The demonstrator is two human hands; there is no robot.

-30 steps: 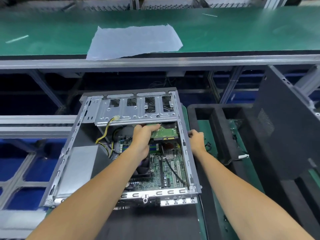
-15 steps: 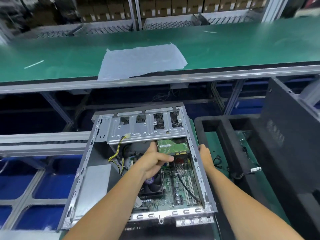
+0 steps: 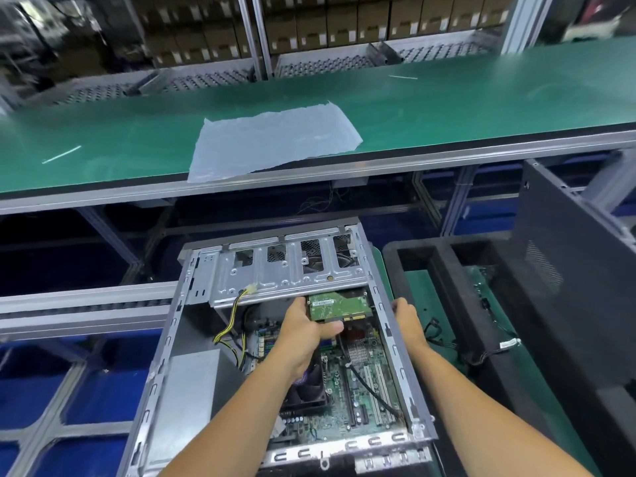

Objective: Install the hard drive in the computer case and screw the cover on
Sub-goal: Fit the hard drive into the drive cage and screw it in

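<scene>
Nearest the camera, two bare forearms reach into an open computer case (image 3: pixel 165 366) lying on its side with its cover off. On the case floor: the motherboard (image 3: pixel 364 383), with a CPU fan (image 3: pixel 309 383) beneath the left wrist. Left hand (image 3: pixel 303 332): fingers curled under, thumb over, the near edge of the hard drive (image 3: pixel 339 305), which lies circuit-board side up, partly under the metal drive cage (image 3: pixel 282 273) at the case's far end. Right hand (image 3: pixel 407 316): fingers hooked over the case's right wall; how tightly they grip cannot be told. A yellow-and-black power cable (image 3: pixel 234 315) hangs from the cage at left. Right of the case: a black foam tray (image 3: pixel 444 270) and a dark side panel (image 3: pixel 568 270), leaning upright. Beyond: a green conveyor belt (image 3: pixel 447 108) bearing a translucent plastic bag (image 3: pixel 272 141); farthest, shelves of cartons (image 3: pixel 344 22).
</scene>
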